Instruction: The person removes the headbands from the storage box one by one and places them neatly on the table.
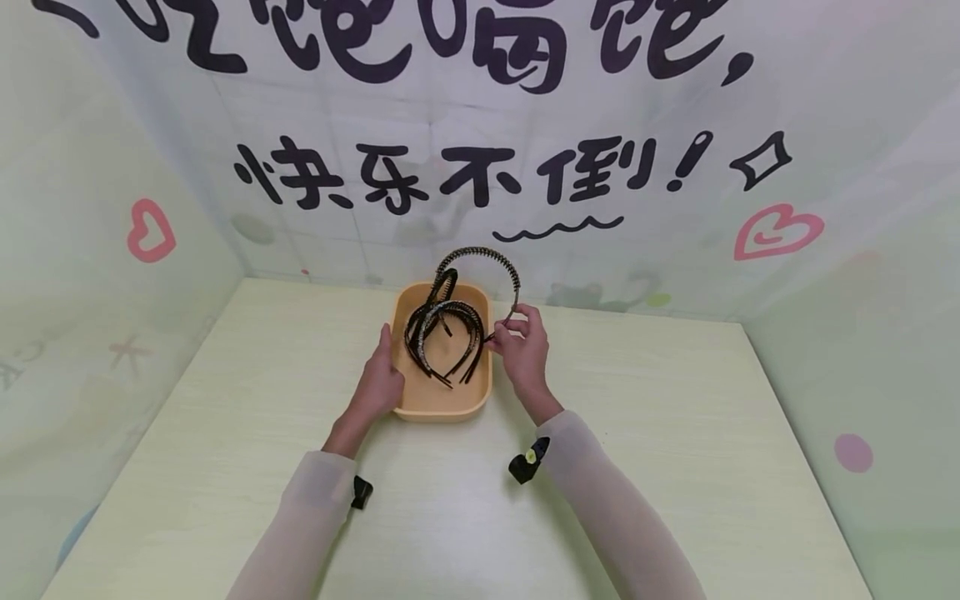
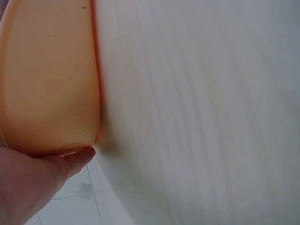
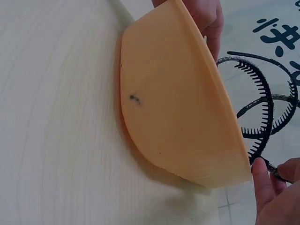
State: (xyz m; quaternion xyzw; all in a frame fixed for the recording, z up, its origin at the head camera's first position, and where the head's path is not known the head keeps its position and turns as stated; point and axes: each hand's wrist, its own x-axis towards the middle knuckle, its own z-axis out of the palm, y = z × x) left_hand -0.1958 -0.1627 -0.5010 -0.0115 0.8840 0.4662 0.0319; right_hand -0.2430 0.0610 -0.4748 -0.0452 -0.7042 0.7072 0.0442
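Observation:
An orange plastic box (image 1: 444, 403) sits on the table with several black headbands (image 1: 472, 329) in it, some with toothed inner edges. My left hand (image 1: 379, 382) grips its left side. In the left wrist view, the left hand (image 2: 28, 183) lies against the outside of the box wall (image 2: 51, 84). At the right rim, my right hand (image 1: 525, 350) pinches one end of a thin toothed headband (image 1: 477, 251), whose arch stands up above the box. The right wrist view shows fingers (image 3: 263, 183) on that dark band beside the box (image 3: 173, 103).
The pale table (image 1: 637, 433) extends on both sides and in front of the box. Right behind it rises a white printed backdrop (image 1: 450, 117) with black lettering, and further printed panels (image 1: 885, 333) stand at the sides.

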